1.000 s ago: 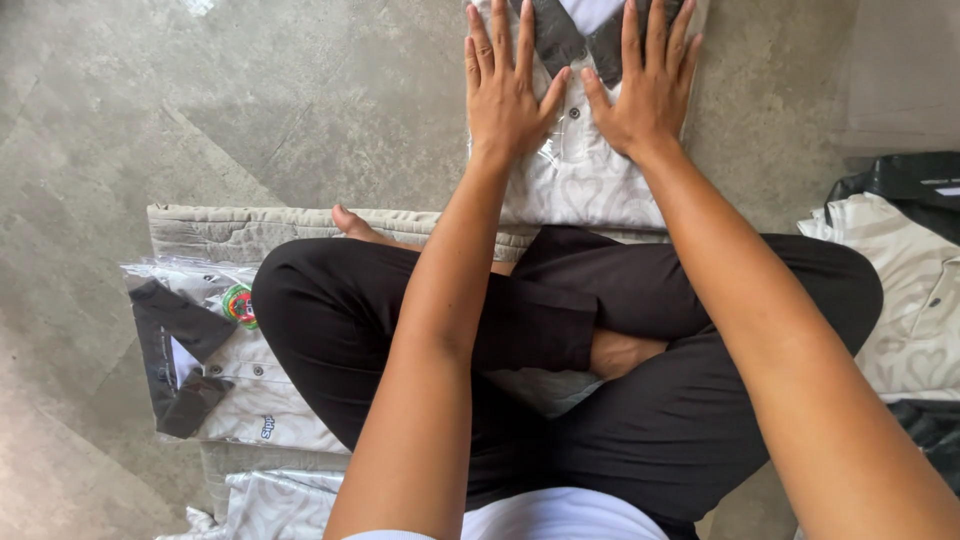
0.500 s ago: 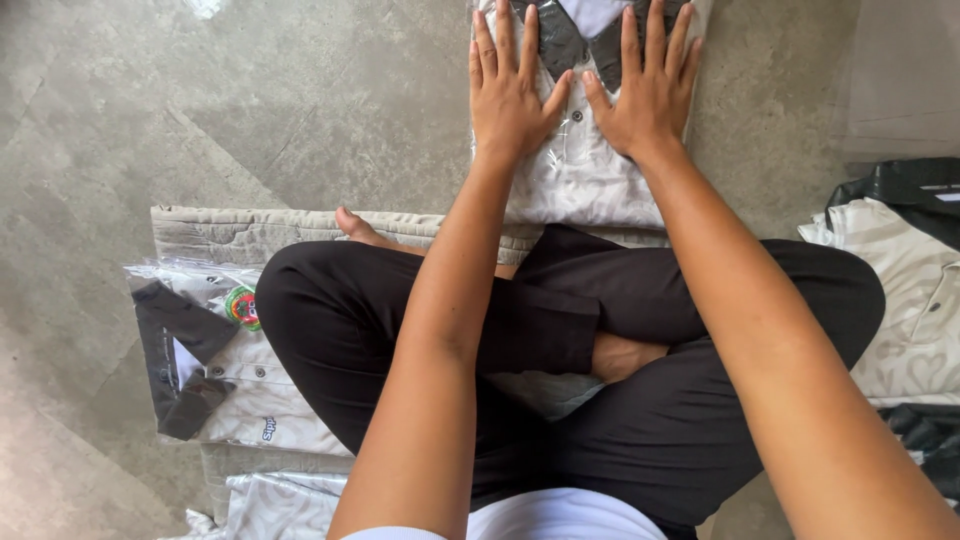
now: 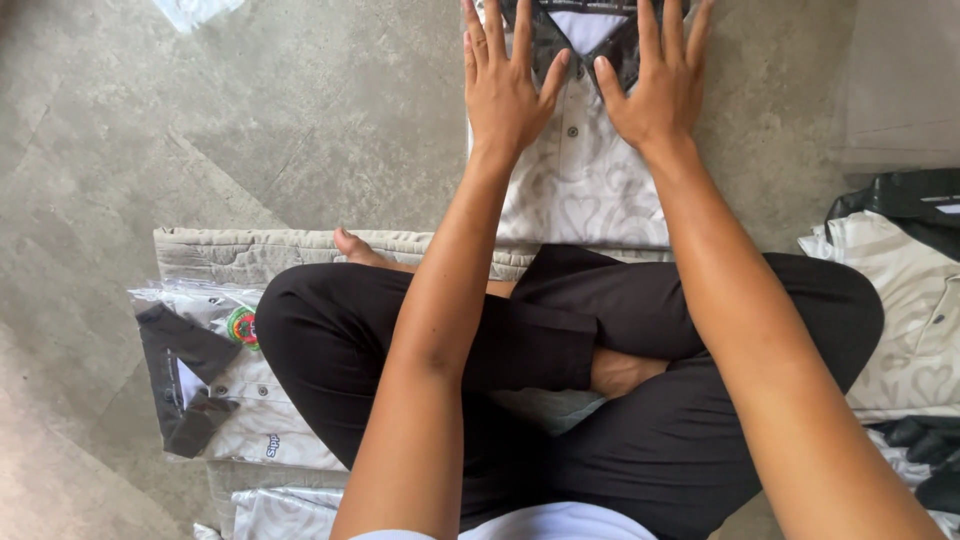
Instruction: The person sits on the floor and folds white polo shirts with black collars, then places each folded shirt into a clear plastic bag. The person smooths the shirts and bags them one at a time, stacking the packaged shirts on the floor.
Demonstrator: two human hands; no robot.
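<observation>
My fingers (image 3: pixel 520 45) were spread wide and laid flat, gripping nothing: the left hand (image 3: pixel 505 95) pressed palm-down on the left chest of a folded white polo shirt (image 3: pixel 585 190), the right hand (image 3: pixel 655 95) pressed likewise on its right chest, thumbs angled inward toward the button placket between them. The shirt lay face up on the grey concrete floor (image 3: pixel 300 110) directly ahead of my crossed legs in black trousers (image 3: pixel 560 340), its dark collar (image 3: pixel 545 40) at the far edge of the view and its lower hem touching the quilted beige mat (image 3: pixel 250 250) on which I sat. Its fabric carried a faint pale swirl pattern. To my left, partly under my knee, a similar shirt in a clear plastic bag (image 3: pixel 215 390) lay on the mat, dark collar pointing left and a round coloured badge on its chest. To my right, well apart from my hands, lay another patterned white shirt (image 3: pixel 910 320) with dark garments just beside it.
</observation>
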